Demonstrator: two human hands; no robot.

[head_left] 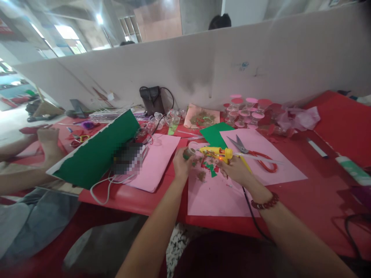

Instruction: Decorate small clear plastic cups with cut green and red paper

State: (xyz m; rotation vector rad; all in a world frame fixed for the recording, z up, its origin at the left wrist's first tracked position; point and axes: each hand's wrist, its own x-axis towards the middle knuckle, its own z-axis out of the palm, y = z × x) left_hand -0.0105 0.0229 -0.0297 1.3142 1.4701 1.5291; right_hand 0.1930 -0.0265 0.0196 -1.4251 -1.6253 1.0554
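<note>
My right hand (232, 166) is wrapped round the handle of a yellow hot glue gun (216, 152), its nozzle pointing left and a clear glue stick (257, 157) sticking out behind. In my left hand (182, 164) is a small clear plastic cup (191, 150) with something green and brownish in it. The nozzle is at the cup's rim; whether they touch I cannot tell. Below lie green paper scraps (213, 170) and brown crumbs (201, 176) on a pink sheet (214, 200). Red-handled scissors (268, 164) rest open on another pink sheet (285, 170) to the right.
A green board (98, 154) leans at left beside a stack of pink paper (153, 170). Clear cups with pink discs (242, 112) stand behind, near a black bag (152, 101). A bottle (352, 170) lies at right. Another person's hand (48, 139) is far left.
</note>
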